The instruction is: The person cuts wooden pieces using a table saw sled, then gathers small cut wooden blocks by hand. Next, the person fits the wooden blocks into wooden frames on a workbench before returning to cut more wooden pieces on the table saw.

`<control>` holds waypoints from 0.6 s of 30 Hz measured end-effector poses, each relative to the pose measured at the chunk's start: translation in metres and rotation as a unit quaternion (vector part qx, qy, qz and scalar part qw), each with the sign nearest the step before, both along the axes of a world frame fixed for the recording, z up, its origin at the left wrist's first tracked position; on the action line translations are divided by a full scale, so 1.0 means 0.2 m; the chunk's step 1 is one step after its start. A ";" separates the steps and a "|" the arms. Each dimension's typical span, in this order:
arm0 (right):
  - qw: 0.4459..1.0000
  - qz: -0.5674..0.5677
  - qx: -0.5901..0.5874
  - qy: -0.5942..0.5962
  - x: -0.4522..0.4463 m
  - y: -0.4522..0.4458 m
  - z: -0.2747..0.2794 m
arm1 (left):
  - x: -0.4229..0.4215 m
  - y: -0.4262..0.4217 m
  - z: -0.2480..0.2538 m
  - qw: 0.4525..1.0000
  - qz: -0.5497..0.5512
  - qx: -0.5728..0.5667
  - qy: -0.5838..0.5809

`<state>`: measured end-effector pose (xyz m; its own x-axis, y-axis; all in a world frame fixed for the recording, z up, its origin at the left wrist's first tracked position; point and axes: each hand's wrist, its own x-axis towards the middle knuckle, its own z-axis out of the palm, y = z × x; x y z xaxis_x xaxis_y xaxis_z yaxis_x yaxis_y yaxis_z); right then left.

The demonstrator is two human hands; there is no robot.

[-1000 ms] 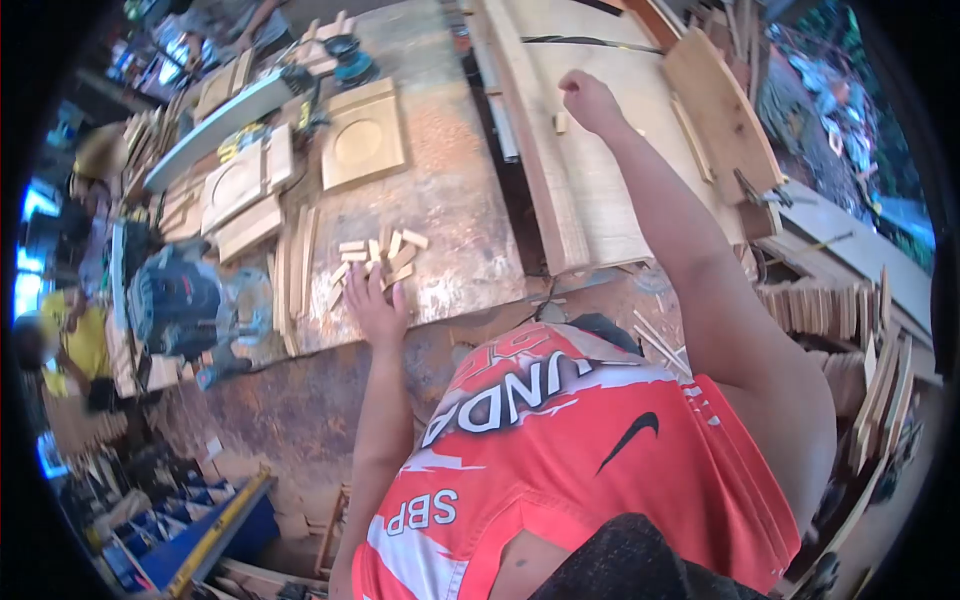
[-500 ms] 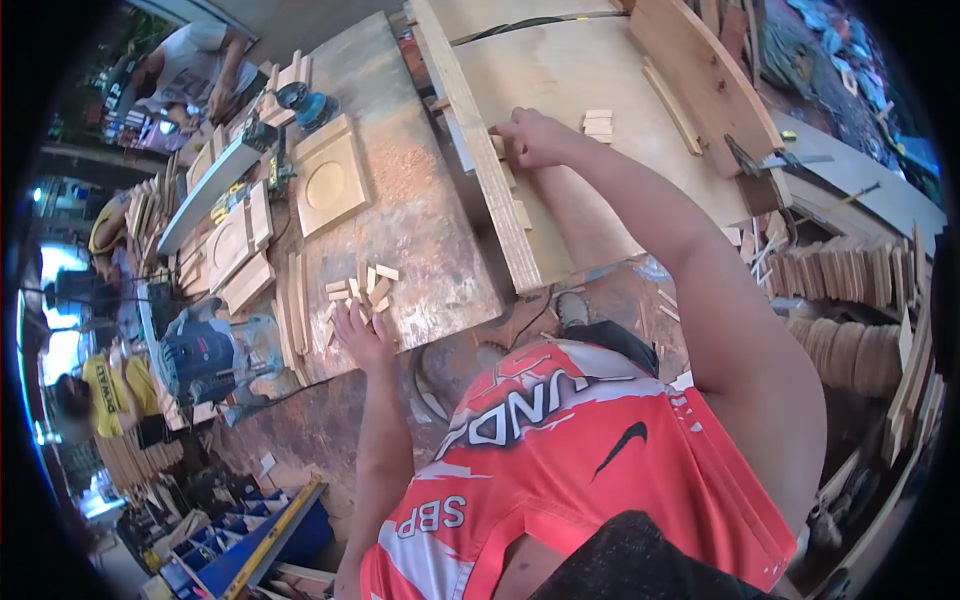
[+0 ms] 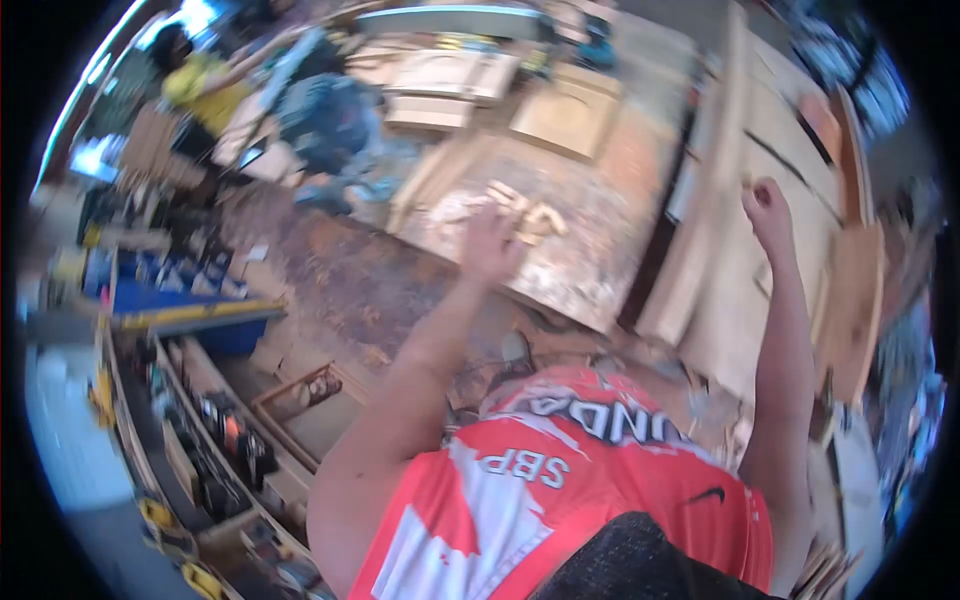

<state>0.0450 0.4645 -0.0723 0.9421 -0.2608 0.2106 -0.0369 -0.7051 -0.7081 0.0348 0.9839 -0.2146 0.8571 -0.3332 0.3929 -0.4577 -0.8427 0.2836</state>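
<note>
Small wooden blocks (image 3: 540,218) lie in a loose pile on the worn workbench (image 3: 590,275). My left hand (image 3: 490,245) is at the near side of this pile, its fingers spread and blurred, touching or just over the blocks. Over the pale wooden panel (image 3: 735,300) on the right, my right hand (image 3: 768,210) is closed, with its fingers curled together. Whatever it holds, if anything, is too small and blurred to name. A long wooden board (image 3: 700,230) stands along the panel's left side.
A square wooden piece with a round recess (image 3: 568,110) lies beyond the pile. Blue power tools (image 3: 325,115) stand at the bench's left end. A person in a yellow shirt (image 3: 205,90) is at the upper left. A blue organizer (image 3: 180,285) sits at lower left.
The view has swung, shifting the bench right and up in the frame. My right hand has left the long board's edge and is over the panel, still closed. My left hand remains by the blocks.
</note>
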 end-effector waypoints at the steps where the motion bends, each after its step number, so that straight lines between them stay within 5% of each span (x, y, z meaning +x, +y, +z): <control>1: 0.998 0.061 0.026 0.007 0.03 0.26 0.10 | 0.00 0.01 -0.03 1.000 0.002 -0.006 0.006; 4: 0.974 0.206 -0.070 0.066 0.19 0.92 0.02 | -0.02 0.02 0.03 0.999 -0.005 -0.015 0.035; 6: 0.946 0.150 -0.051 0.282 0.28 1.32 0.04 | -0.02 0.04 -0.02 1.000 -0.007 -0.016 0.018; 8: 0.962 0.130 -0.136 0.196 0.46 1.40 -0.43 | -0.04 0.04 0.00 0.999 -0.001 -0.034 0.019; 10: 0.935 0.158 -0.216 0.234 0.48 1.46 -0.57 | -0.03 0.05 0.01 0.998 -0.005 -0.049 0.024; 12: 0.904 0.187 -0.136 0.359 0.43 1.53 -0.39 | -0.02 0.06 -0.02 0.998 -0.008 -0.064 0.016; 18: 0.930 0.142 -0.071 0.331 0.35 1.52 -0.41 | -0.05 0.09 0.03 0.994 -0.036 -0.100 0.026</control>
